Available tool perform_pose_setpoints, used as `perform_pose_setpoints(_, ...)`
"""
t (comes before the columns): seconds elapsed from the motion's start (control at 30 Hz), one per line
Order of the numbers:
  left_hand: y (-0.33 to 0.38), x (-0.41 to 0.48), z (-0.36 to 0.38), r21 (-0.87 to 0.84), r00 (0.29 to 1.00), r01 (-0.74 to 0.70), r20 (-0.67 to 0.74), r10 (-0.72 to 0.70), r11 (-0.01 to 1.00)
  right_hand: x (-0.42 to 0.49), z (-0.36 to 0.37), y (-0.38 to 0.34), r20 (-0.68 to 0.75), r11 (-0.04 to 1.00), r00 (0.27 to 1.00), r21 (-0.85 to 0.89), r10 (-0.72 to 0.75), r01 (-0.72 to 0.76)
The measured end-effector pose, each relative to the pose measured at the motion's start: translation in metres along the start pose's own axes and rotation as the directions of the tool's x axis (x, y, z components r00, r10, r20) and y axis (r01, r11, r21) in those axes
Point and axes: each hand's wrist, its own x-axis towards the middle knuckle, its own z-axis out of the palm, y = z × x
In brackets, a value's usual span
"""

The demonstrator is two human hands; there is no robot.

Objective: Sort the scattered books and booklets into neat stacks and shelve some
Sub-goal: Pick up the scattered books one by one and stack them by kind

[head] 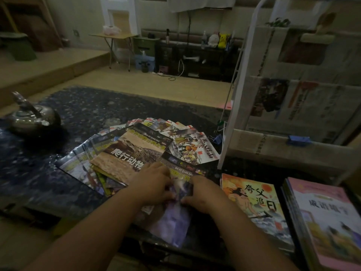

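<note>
Both my hands lie on a dark, purple-covered book (pixel 173 218) at the front edge of the dark table (pixel 39 182). My left hand (pixel 152 182) has its fingers curled over the book's left side. Over its right side my right hand (pixel 199 192) curls its fingers too. Behind them a fanned heap of booklets spreads out, topped by a tan reptile book (pixel 132 151). A smaller picture booklet (pixel 193 147) lies at the heap's right. Two neat stacks stand at the right: an orange-covered one (pixel 256 206) and a pink-covered one (pixel 328 222).
A white wire rack (pixel 293 98) draped with newspapers stands at the right, with blue clips on it. A metal teapot (pixel 33 118) sits at the table's left. Beyond the table are wooden floor, a folding table (pixel 115 36) and a low dark cabinet (pixel 197 57).
</note>
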Motion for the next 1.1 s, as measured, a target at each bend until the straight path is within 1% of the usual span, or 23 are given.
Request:
perform_pose_setpoints(0.03,-0.003,0.0,-0.001,-0.033,1.0,0.006,0.006,-0.006,0.999,-0.002,-0.001,0.0,0.002,1.0,1.0,-0.024,-0.007,0.007)
perform_pose_setpoints(0.13,-0.01,-0.002,-0.003,-0.172,0.989,0.147,0.044,-0.141,0.974,-0.004,-0.002,0.002,0.002,0.997,1.0,-0.067,-0.025,0.025)
perform_pose_setpoints(0.17,-0.01,-0.002,-0.003,-0.179,0.986,0.162,0.054,-0.155,0.97,-0.004,-0.003,0.001,0.001,0.996,1.0,-0.081,-0.023,0.023)
perform_pose_setpoints(0.3,0.0,0.001,-0.003,-0.046,0.996,0.05,0.074,-0.046,0.998,-0.002,-0.005,0.003,0.003,0.986,1.0,-0.168,-0.002,0.003)
perform_pose_setpoints(0.4,0.008,0.002,0.001,-0.017,0.996,0.022,0.083,-0.02,1.0,-0.001,-0.008,0.005,0.015,0.985,1.0,-0.174,-0.002,0.005)
perform_pose_setpoints(0.5,0.012,0.002,0.003,-0.036,0.996,0.023,0.081,-0.02,0.999,-0.004,-0.009,0.007,0.063,0.995,0.998,-0.097,-0.019,0.025)
perform_pose_setpoints(0.67,0.015,0.001,0.006,-0.099,0.998,0.028,0.066,-0.021,0.995,-0.002,-0.01,0.008,0.074,0.976,0.997,-0.216,-0.017,0.033)
perform_pose_setpoints(0.8,0.016,0.0,0.009,-0.109,0.999,0.008,0.039,-0.004,0.994,0.001,-0.009,0.008,0.056,0.97,0.998,-0.243,-0.004,0.017)
perform_pose_setpoints(0.9,0.015,0.0,0.009,-0.117,0.999,0.005,0.034,-0.001,0.993,0.002,-0.01,0.007,0.069,0.968,0.998,-0.252,0.005,0.013)
perform_pose_setpoints(1.03,0.014,0.001,0.007,-0.121,0.998,0.007,0.056,0.0,0.993,0.002,-0.009,0.007,0.064,0.987,0.997,-0.152,-0.046,0.055)
perform_pose_setpoints(1.1,0.008,0.004,0.006,-0.175,0.998,0.017,0.058,-0.007,0.984,0.002,-0.006,0.007,0.065,0.985,0.996,-0.152,-0.066,0.075)
